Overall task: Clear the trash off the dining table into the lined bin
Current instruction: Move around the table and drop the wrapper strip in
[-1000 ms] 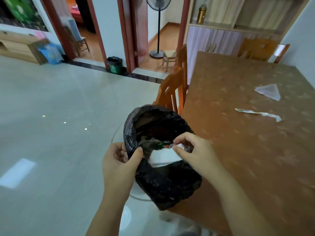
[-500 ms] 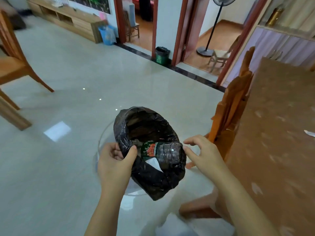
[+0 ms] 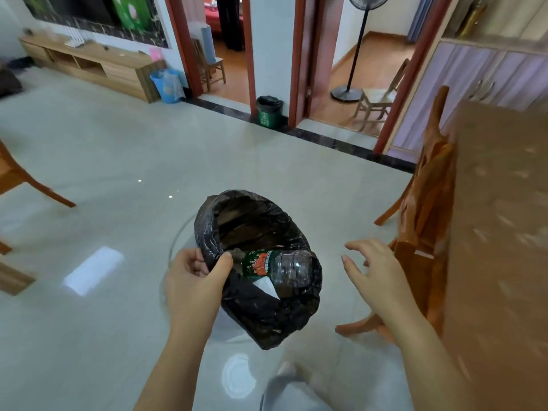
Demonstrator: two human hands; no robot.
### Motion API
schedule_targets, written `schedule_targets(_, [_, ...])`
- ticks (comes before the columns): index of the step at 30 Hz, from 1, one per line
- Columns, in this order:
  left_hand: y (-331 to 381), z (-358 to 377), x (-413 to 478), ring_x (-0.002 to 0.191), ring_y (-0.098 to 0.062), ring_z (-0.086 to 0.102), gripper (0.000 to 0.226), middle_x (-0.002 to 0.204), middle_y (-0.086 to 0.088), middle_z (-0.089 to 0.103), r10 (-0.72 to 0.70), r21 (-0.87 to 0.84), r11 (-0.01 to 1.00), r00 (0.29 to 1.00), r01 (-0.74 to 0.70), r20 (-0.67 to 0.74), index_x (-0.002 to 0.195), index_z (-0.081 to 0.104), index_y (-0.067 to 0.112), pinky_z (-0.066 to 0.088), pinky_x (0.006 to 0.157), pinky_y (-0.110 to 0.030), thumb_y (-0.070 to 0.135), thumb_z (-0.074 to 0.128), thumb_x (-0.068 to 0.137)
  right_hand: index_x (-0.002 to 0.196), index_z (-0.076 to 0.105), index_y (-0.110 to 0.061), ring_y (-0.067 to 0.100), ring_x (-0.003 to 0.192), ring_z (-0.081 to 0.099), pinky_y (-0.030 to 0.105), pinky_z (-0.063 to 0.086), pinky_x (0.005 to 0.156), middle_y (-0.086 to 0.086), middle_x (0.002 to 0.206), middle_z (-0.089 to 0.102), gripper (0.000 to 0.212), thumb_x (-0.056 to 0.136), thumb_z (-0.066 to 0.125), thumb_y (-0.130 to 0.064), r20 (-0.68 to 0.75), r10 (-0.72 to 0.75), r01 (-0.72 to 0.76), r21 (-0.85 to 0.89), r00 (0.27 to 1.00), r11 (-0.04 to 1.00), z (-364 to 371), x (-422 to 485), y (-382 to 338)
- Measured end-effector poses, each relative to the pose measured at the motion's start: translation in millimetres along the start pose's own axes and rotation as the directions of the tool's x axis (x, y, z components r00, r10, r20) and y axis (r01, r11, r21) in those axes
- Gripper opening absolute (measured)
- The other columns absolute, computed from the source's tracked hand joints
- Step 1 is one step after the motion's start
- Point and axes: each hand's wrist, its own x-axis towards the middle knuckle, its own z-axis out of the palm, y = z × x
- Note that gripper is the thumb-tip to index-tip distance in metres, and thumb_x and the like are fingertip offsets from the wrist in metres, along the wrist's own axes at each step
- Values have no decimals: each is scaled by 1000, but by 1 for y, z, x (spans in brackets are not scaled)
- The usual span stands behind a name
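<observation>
bottle (image 3: pixel 278 266): the neck end is hidden behind the thumb of the left hand (image 3: pixel 192 280) and a fold of the black liner (image 3: pixel 267 318); the label print is too small to read.
white paper (image 3: pixel 265 287): only a corner shows below the bottle; the rest is covered.
left hand: its fingertips are partly out of sight behind the liner's rim, which it pinches.
bin wall (image 3: pixel 181 235): clear, showing only as a faint curve beside the liner.
counter (image 3: pixel 504 247): smeared by blur, cut off by the right and bottom edges.
orange chair (image 3: pixel 427 232): blurred; its seat cannot be made out.
fan (image 3: pixel 369 1): the head is cut off by the top edge.
green bin (image 3: pixel 268 112): its marking is too small to read.
left chair (image 3: pixel 17 179): cut off by the left edge.
</observation>
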Motion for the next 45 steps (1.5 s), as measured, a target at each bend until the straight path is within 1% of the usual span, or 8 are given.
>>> schedule_targets(5, [35,84,66,52,-8,37,30,60,6,39,41,-49,998,994,-37,98,71,52,17,36,56,-28,39,68,58,111,57,-20,22,91,59,44,50,86,1,115,55,26,87,54,-27,-105,77,-74,29,992,997,-34,80,21])
schedule_targets(10, [55,157,109,50,-4,37,23,60,5,39,75,-148,988,974,-43,216,70,52,16,36,55,-24,24,73,67,109,58,-18,14,107,47,29,37,91,-1,112,57,23,88,52,-24,-199,119,-124,-11,973,992,-53,137,42])
schedule_targets(14, [64,219,150,60,-14,41,21,63,1,41,80,-170,985,942,-25,325,72,53,13,38,57,-29,22,72,68,109,59,-15,17,106,49,33,41,91,2,111,58,23,87,53,-20,-259,187,-194,-2,948,981,-55,176,60])
schedule_targets(23, [90,375,268,63,-22,40,19,64,-4,38,100,-203,979,816,22,569,74,52,6,36,56,-31,13,69,76,102,61,-15,7,91,44,3,29,72,-5,96,55,18,84,58,-18,-457,319,-406,-104,830,908,-69,313,90])
schedule_targets(30, [135,483,339,63,-23,39,25,62,-3,38,200,-261,965,706,-22,680,68,46,12,36,57,-34,12,71,76,101,61,-15,7,90,45,2,26,77,-4,97,55,18,84,58,-17,-568,338,-466,-92,750,880,-99,410,91])
schedule_targets(34, [160,541,350,65,-23,41,27,62,-4,40,228,-322,946,652,27,723,64,45,14,41,57,-31,12,70,76,104,60,-18,17,101,52,27,40,84,1,107,57,19,86,56,-21,-608,471,-599,-9,639,801,-123,420,120])
schedule_targets(41, [216,649,321,68,-25,42,24,62,-5,41,325,-430,896,491,114,808,56,50,26,40,62,-36,24,71,67,102,62,-19,22,118,48,37,40,98,3,118,59,18,85,58,-17,-752,490,-614,145,440,776,-174,434,181])
schedule_targets(45, [253,704,287,71,-27,49,20,67,-9,50,386,-461,879,383,123,839,64,53,21,46,62,-35,24,72,69,101,63,-17,20,96,55,28,38,82,-3,98,57,18,83,59,-13,-816,461,-620,169,348,767,-208,436,215])
